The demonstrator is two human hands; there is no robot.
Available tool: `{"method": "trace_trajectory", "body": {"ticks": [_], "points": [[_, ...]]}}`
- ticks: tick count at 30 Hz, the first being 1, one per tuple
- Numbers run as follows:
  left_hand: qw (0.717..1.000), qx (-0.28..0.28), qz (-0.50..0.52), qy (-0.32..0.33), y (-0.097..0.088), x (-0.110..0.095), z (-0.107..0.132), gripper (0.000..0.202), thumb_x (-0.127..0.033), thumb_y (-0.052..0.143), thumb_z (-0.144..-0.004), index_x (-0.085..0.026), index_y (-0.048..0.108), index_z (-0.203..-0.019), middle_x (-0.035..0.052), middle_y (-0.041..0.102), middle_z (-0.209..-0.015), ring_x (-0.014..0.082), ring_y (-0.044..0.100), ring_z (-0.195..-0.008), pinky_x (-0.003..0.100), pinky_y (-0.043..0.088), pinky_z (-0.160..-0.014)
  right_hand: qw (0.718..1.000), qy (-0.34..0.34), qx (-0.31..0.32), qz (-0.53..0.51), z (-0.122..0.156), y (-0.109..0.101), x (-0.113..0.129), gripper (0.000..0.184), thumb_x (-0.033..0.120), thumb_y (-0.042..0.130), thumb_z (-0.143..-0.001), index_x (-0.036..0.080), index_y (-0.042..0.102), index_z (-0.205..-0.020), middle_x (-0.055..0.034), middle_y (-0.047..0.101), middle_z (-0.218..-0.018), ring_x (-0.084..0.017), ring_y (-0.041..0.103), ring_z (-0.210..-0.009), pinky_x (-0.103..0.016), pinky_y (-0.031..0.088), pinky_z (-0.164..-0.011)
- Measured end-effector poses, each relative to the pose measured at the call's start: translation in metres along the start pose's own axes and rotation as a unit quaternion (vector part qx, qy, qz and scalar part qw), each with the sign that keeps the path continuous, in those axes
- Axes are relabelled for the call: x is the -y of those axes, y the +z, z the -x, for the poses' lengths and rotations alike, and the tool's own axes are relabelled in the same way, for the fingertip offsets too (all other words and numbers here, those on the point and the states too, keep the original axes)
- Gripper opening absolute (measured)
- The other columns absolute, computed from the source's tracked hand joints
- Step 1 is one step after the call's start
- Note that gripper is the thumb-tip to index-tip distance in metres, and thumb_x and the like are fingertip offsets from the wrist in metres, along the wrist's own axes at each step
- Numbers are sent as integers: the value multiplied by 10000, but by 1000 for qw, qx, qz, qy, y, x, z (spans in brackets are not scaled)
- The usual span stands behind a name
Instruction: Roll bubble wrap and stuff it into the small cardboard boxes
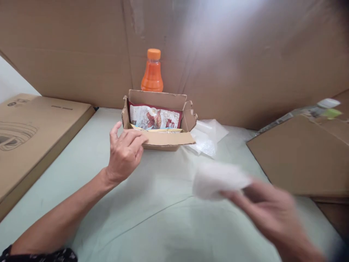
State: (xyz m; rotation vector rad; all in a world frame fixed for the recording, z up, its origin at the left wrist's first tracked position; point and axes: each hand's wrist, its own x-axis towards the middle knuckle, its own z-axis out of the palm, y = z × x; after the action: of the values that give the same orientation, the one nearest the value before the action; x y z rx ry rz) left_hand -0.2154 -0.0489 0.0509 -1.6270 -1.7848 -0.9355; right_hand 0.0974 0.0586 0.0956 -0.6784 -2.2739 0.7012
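Note:
A small open cardboard box (166,139) stands in the middle, its front flap folded outward. Inside lean a white and dark red printed food packet (155,117) and a yellowish packet (169,130) in front of it. My left hand (125,151) grips the box at its front left corner, fingers bent over the flap. In my right hand (268,209), at the lower right, is a white bundle that looks like plastic wrap (219,180), pinched between thumb and fingers. Both are smeared by motion, and the bundle hangs apart from the box.
An orange bottle (152,74) stands behind the box. Crumpled clear bubble wrap (205,140) lies to its right. A flat carton (43,134) borders the left, and a larger carton (302,156) with a clear bottle (324,105) behind it borders the right. Pale green cloth covers the table (152,233).

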Motion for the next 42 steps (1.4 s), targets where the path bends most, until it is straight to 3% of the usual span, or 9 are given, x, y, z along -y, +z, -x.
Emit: {"method": "trace_trajectory", "body": {"ticks": [4,8,12,16,21,25,29,33,42], "points": [[1000,-31,5,-3,2,-4,11,254,-67,541,-894,-242,707,-974,10,759,-996,188,690,-928,571,287,-1216,979,-78,-162,100,-101,-11,25,200,422,773,-864,290,783,-1015,-8,752,-856,-189,678,-768,-353,530,-709],[999,-40,-1,-6,4,-3,4,232,-67,543,-907,-231,695,-974,9,761,-985,182,693,-924,556,298,-1210,972,-145,88,166,-198,48,39,145,207,692,-888,196,781,-1002,27,725,-849,-128,627,-743,-270,441,-698],[999,-41,1,1,6,-1,3,242,-56,534,-906,-227,682,-991,3,760,-992,180,696,-931,557,291,-1218,886,-129,346,282,-245,124,29,66,149,702,-852,169,765,-859,20,658,-705,-118,575,-663,-247,363,-636],[998,-67,7,2,2,0,3,292,-63,564,-901,-245,657,-1109,14,740,-1068,208,685,-1083,557,280,-1235,847,-136,420,295,-255,147,26,60,151,721,-847,163,768,-881,-16,725,-817,-137,622,-727,-245,408,-671],[983,-105,76,-128,-17,13,5,629,-198,638,-893,-247,429,-1485,132,509,-1505,292,489,-1419,531,342,-1224,969,-86,155,174,-224,67,23,300,282,669,-905,141,746,-1158,-47,767,-1105,-163,683,-960,-294,483,-845],[925,-37,230,-300,-18,35,19,691,-272,649,-894,-286,380,-1529,124,459,-1570,288,517,-1404,520,425,-1175,990,15,-80,113,-152,9,-20,202,290,639,-900,141,771,-938,-67,780,-908,-140,686,-798,-294,507,-760],[860,18,329,-388,6,48,26,698,-316,703,-810,-263,470,-1466,122,482,-1558,331,492,-1416,528,488,-1107,997,73,2,15,-99,50,-61,429,368,698,-821,188,678,-1210,-123,742,-1173,-242,719,-966,-371,581,-760],[829,-6,399,-392,28,32,14,582,-305,696,-739,-188,570,-1294,115,664,-1274,295,609,-1245,441,550,-1020,988,120,50,-86,-105,108,-59,592,341,656,-770,163,568,-1327,-142,700,-1273,-295,688,-1093,-406,590,-792],[825,81,407,-383,-32,-80,79,660,-281,700,-826,-236,495,-1452,120,555,-1463,291,559,-1336,471,472,-1149,977,189,-36,-95,2,48,-26,454,497,676,-843,187,605,-1166,-102,739,-1102,-228,707,-808,-361,584,-688]]}}
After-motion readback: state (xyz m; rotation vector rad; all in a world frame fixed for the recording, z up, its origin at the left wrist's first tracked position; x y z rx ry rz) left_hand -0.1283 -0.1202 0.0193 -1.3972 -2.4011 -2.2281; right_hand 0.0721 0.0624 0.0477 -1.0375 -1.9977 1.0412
